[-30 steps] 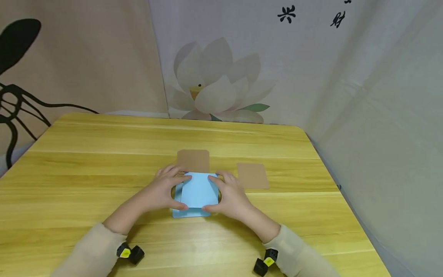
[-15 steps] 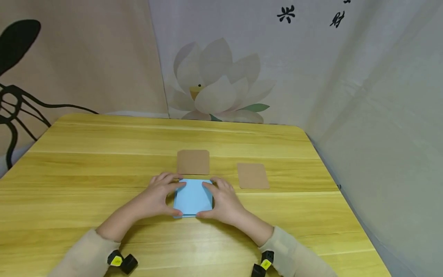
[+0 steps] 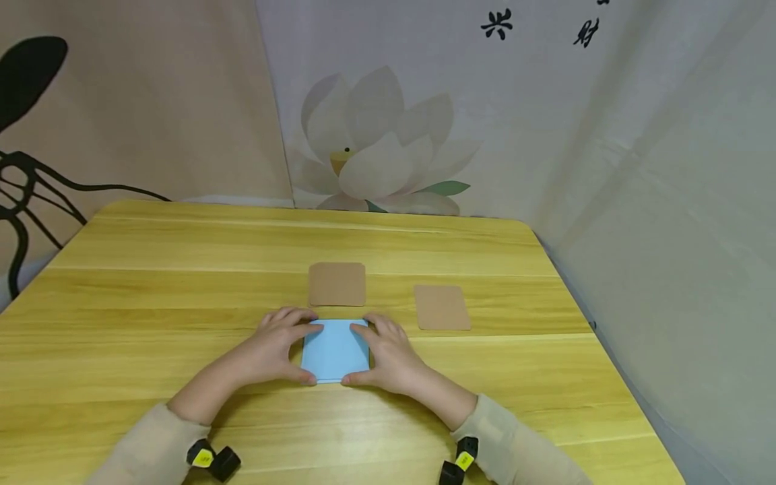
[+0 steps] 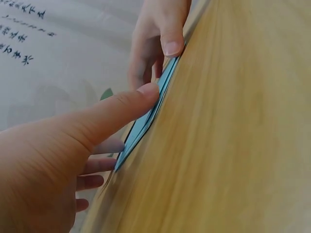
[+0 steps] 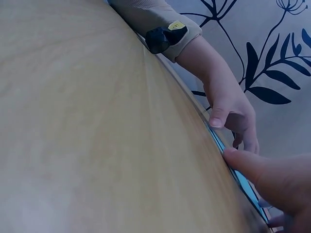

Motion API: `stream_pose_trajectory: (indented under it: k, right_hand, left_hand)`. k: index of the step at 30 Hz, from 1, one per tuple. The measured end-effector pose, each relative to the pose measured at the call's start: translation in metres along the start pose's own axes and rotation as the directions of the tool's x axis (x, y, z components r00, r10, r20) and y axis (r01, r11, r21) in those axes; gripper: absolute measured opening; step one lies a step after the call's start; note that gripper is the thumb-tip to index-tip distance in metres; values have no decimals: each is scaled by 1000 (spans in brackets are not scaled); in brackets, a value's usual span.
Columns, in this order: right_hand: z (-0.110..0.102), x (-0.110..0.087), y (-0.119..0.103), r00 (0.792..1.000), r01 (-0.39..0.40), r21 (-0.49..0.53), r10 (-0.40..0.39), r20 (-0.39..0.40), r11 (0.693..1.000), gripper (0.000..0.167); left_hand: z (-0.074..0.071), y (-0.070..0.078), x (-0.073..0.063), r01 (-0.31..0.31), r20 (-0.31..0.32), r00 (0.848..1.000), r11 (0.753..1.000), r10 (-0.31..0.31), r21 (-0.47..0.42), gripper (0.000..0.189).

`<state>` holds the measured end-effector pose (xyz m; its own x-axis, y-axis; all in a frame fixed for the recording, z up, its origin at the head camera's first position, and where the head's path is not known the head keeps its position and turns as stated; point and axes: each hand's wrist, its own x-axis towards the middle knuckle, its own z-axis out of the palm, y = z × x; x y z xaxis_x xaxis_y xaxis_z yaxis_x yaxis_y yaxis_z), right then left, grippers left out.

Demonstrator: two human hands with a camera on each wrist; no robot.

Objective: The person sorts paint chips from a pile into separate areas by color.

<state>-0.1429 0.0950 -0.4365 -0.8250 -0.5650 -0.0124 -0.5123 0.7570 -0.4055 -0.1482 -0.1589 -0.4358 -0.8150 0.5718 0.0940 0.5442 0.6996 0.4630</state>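
Note:
Two light blue square cards (image 3: 336,351) lie one on the other, nearly lined up, flat on the table. My left hand (image 3: 275,349) grips them at the left corners, thumb at the near edge and fingers at the far edge. On the opposite side, my right hand (image 3: 393,353) holds the right corners the same way. Seen edge-on in the left wrist view, the blue cards (image 4: 141,127) show as thin layers under the thumb. In the right wrist view a strip of blue card (image 5: 245,184) shows beside the right thumb.
Beyond the blue cards lies a brown square card (image 3: 337,284), and a second brown square card (image 3: 442,308) lies to the right. All rest on a wooden table (image 3: 182,296) with a printed curtain (image 3: 515,135) behind it.
The upper blue card has come down and left onto the lower one, so their edges now nearly match. Both hands moved slightly left and nearer with it.

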Motion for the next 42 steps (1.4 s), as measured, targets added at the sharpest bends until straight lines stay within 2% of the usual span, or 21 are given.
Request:
stream_pose_trajectory:
  k: [7,15,21,24,28,35,38,42]
  right_hand:
    - [-3,-1,3,1000,16,39,-16,14,999,91]
    - [-20,-8,28,997,71,107,-67,-43,992,81]
    - [-37,-18,57,994,56,141,-41,-106,989,79]
    - [-44,-24,73,992,47,172,-25,-124,984,80]
    - [-54,-31,93,990,52,215,-22,-138,975,82]
    - [-65,-36,129,989,36,181,-8,-151,983,86]
    - [-69,-37,141,990,25,187,2,-141,982,86]
    - [-73,-38,154,991,8,180,16,-131,984,87]
  left_hand:
    - [-2,3,4,-4,-38,999,1000,4,-10,84]
    - [7,27,25,-12,-83,997,1000,10,-25,85]
    - [19,49,48,-47,-121,991,999,47,7,88]
    - [24,62,61,-46,-120,992,999,46,4,88]
    - [32,79,79,-22,-103,994,1000,25,21,89]
    - [52,105,109,7,-62,998,998,-3,62,92]
    - [57,112,120,31,-61,998,998,-28,58,92]
    - [64,113,133,77,-90,993,995,-72,59,93]
